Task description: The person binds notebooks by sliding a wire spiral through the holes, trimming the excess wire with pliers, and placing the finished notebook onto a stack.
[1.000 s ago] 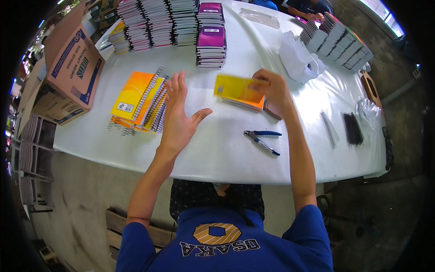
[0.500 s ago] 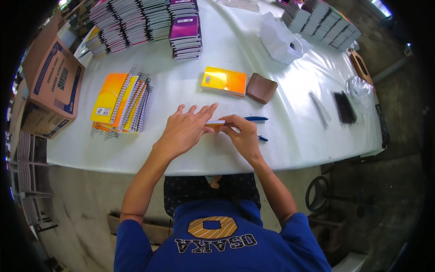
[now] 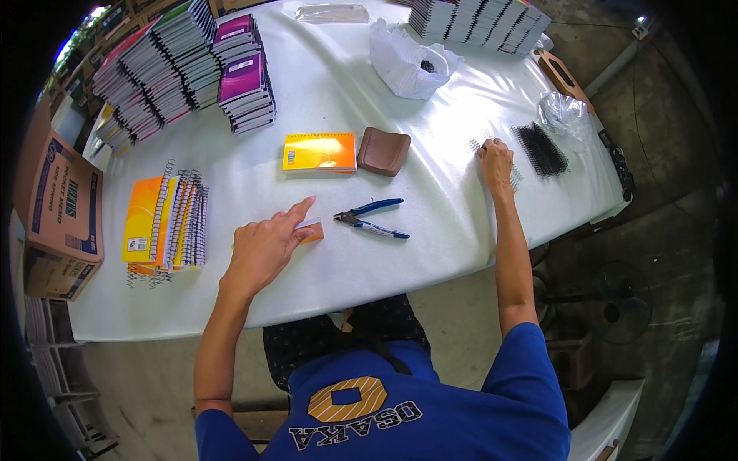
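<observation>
My left hand (image 3: 265,250) grips a small memo pad (image 3: 312,232) with an orange cover, held near the table's front. Most of the pad is hidden under my palm. To the right, my arm is stretched out and my right hand (image 3: 497,163) pinches at thin silvery spiral binding coils (image 3: 516,181); the fingertips partly cover them. Blue-handled cutting pliers (image 3: 373,217) lie between my hands with their handles spread. Beyond the pliers are a stack of yellow-orange memo pads (image 3: 319,152) and a curved brown block (image 3: 383,151) beside it.
Left of me lie yellow-orange notebooks (image 3: 146,219) with coils, near an open cardboard box (image 3: 65,203). Tall notebook stacks (image 3: 246,88) rise at the back left, more (image 3: 477,27) at the back right. Black coils (image 3: 540,150), a clear plastic bag (image 3: 563,115) and a white bag (image 3: 407,65) are on the table.
My right hand has let go of the memo pad and reached right to the silvery coils. The left hand keeps the pad. The pliers are now uncovered, and the view has shifted.
</observation>
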### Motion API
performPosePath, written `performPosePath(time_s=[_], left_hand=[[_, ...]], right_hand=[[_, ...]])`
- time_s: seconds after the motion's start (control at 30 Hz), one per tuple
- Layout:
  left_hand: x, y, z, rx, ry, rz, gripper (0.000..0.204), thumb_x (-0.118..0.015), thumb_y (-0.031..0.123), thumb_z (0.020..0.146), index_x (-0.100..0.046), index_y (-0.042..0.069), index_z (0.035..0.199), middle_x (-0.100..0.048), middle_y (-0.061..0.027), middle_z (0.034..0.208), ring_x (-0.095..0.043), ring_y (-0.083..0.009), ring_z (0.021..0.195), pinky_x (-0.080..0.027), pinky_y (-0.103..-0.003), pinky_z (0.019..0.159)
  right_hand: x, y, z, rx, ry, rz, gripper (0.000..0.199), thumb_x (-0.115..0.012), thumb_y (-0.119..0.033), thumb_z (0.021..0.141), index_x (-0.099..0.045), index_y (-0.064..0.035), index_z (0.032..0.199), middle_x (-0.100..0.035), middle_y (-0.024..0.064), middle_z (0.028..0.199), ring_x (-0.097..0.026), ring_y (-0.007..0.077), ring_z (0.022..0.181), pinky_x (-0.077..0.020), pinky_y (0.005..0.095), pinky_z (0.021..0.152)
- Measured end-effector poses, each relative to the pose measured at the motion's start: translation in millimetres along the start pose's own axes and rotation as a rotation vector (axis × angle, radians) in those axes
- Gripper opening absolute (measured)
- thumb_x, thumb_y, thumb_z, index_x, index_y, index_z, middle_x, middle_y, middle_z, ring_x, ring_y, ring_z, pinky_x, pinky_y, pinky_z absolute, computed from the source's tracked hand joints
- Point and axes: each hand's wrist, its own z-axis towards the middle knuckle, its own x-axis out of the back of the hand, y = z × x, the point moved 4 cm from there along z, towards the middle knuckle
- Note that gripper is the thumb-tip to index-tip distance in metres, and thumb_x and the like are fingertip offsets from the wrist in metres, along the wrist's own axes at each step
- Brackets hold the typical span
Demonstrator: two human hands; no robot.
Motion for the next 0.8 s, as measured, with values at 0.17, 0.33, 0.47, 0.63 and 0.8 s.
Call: performPosePath(time_s=[0.17, 0.33, 0.47, 0.63, 0.8], left_hand=[[4, -1, -2, -0.008, 0.023, -0.023, 0.054, -0.055, 0.038, 0.095, -0.042, 0.027, 0.146, -0.069, -0.0087, 0.106, -0.066, -0.0346, 0.075, -0.052, -0.045, 0.065], [3, -1, -1, -0.007, 0.017, -0.021, 0.055, -0.056, 0.038, 0.095, -0.041, 0.026, 0.147, -0.069, -0.0089, 0.102, -0.066, -0.0343, 0.074, -0.051, -0.045, 0.064], [4, -1, -2, -0.021, 0.056, -0.037, 0.056, -0.056, 0.038, 0.094, -0.041, 0.026, 0.147, -0.069, -0.009, 0.099, -0.066, -0.0335, 0.074, -0.051, -0.045, 0.064], [3, -2, 1, -0.019, 0.049, -0.019, 0.056, -0.057, 0.037, 0.094, -0.041, 0.025, 0.147, -0.069, -0.0086, 0.098, -0.066, -0.0326, 0.074, -0.051, -0.044, 0.063], [0, -4, 0, -0.003, 0.042, -0.012, 0.055, -0.054, 0.041, 0.095, -0.041, 0.025, 0.146, -0.069, -0.0076, 0.099, -0.066, -0.0315, 0.074, -0.051, -0.044, 0.062]], right_hand=[[18, -21, 6, 0.132, 0.029, 0.133, 0.013, -0.073, -0.013, 0.078, -0.068, -0.0019, 0.083, -0.066, 0.0137, 0.082, -0.064, 0.033, 0.076, -0.0482, 0.0442, 0.071], [31, -25, 20, 0.244, 0.049, 0.16, 0.017, -0.073, -0.017, 0.078, -0.063, -0.0035, 0.078, -0.063, 0.0101, 0.078, -0.063, 0.03, 0.082, -0.0435, 0.0441, 0.08], [45, -46, 24, 0.327, 0.113, 0.057, 0.017, -0.073, -0.016, 0.079, -0.062, -0.0035, 0.08, -0.063, 0.0102, 0.077, -0.063, 0.0306, 0.084, -0.0465, 0.0441, 0.081], [46, -45, 32, 0.207, -0.129, 0.117, 0.013, -0.071, -0.012, 0.081, -0.063, -0.0028, 0.084, -0.064, 0.0119, 0.085, -0.064, 0.0324, 0.088, -0.0504, 0.0424, 0.074], [75, -88, 19, 0.334, 0.003, 0.466, 0.018, -0.068, 0.001, 0.08, -0.071, -0.0039, 0.098, -0.065, 0.0148, 0.091, -0.063, 0.0301, 0.089, -0.0522, 0.0397, 0.075]])
